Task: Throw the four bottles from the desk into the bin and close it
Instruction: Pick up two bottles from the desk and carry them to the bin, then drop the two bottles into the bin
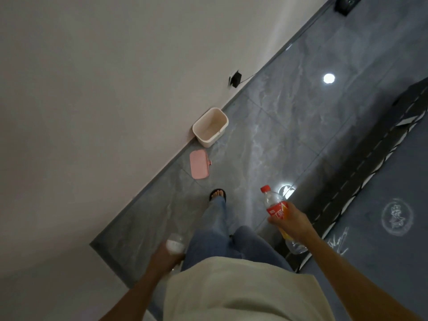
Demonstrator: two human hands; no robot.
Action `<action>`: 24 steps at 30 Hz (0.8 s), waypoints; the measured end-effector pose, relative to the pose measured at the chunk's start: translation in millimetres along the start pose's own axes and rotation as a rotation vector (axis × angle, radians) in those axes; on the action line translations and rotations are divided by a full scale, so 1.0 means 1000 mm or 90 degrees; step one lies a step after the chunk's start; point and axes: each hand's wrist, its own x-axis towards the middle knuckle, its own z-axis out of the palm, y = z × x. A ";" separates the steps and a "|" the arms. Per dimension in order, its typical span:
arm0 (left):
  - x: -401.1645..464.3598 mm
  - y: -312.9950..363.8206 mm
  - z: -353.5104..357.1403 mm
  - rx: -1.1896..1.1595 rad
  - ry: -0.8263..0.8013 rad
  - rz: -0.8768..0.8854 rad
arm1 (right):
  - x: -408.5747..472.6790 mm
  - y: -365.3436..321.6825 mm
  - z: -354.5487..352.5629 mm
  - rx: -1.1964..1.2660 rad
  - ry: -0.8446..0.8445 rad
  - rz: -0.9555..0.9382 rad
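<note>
- Bin: cream rectangular plastic bin, lid off, standing on the grey marbled tile floor against the white wall; I see nothing inside it.
- Lid: pink flat plastic lid, lying on the floor just beside the bin, at the wall edge.
- Right hand: fingers wrapped round a clear plastic bottle with red cap and red label, cap tilted up toward the bin.
- Left hand: closed round a clear bottle with a white label, blurred.
- Foot: sandalled foot on the floor, near the lid.
</note>
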 end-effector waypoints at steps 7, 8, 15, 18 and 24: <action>0.041 0.158 -0.058 -0.046 0.023 0.105 | 0.031 -0.012 -0.040 0.051 0.025 0.125; 0.049 0.178 -0.061 -0.046 0.017 0.119 | 0.034 -0.011 -0.048 0.042 0.024 0.134; 0.098 0.291 -0.064 -0.038 0.040 0.143 | 0.096 -0.011 -0.137 -0.036 -0.024 0.170; 0.104 0.316 -0.054 -0.091 0.062 0.129 | 0.138 -0.031 -0.177 -0.090 -0.048 0.163; 0.112 0.313 -0.021 -0.228 0.090 0.026 | 0.214 -0.108 -0.235 -0.210 -0.093 0.027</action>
